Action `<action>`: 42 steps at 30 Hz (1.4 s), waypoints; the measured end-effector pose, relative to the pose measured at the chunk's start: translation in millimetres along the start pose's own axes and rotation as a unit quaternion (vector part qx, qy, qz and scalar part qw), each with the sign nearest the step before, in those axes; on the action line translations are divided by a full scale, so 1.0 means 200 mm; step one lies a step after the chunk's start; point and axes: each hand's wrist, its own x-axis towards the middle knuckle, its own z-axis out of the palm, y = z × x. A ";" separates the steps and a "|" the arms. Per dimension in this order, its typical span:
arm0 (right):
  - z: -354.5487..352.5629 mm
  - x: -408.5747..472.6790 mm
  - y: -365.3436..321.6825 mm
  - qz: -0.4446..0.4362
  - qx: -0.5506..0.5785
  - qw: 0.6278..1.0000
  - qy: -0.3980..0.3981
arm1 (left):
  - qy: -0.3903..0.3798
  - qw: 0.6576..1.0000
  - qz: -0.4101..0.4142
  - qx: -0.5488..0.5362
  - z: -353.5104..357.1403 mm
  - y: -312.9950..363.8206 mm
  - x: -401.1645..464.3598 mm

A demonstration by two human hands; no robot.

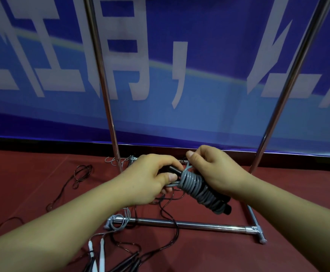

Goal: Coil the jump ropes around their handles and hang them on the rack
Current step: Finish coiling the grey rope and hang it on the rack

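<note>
A grey jump rope (197,188) is wound in many tight turns around its two black handles (227,208), which I hold at chest height in front of the rack. My left hand (150,179) grips the upper end of the black handles, thumb pressing the rope's tail. My right hand (215,171) pinches the loose grey rope end above the coil. The metal rack (180,224) stands just behind my hands, its two uprights rising out of view.
On the red floor lie more jump ropes: thin dark cords (79,174) at the left, a grey cord with white handles (101,250) and dark handles (127,262) near the bottom edge. A blue banner (199,75) with white characters hangs behind the rack.
</note>
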 end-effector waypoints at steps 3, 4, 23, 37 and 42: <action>0.01 0.02 -0.01 0.017 0.028 0.999 0.020 | 0.047 0.998 -0.015 -0.046 0.02 0.00 0.01; 0.01 0.02 -0.01 0.022 0.036 0.998 0.035 | 0.073 0.994 -0.023 -0.073 0.02 0.00 0.02; 0.11 0.10 -0.10 0.107 0.201 0.930 0.290 | 0.043 0.919 -0.126 -0.371 0.19 0.15 0.09; 0.24 0.08 -0.19 0.107 0.250 0.944 0.188 | 0.122 0.893 -0.143 -0.410 0.15 0.04 0.11; 0.20 0.06 -0.20 0.116 0.326 0.932 0.111 | 0.124 0.901 -0.158 -0.384 0.10 0.01 0.09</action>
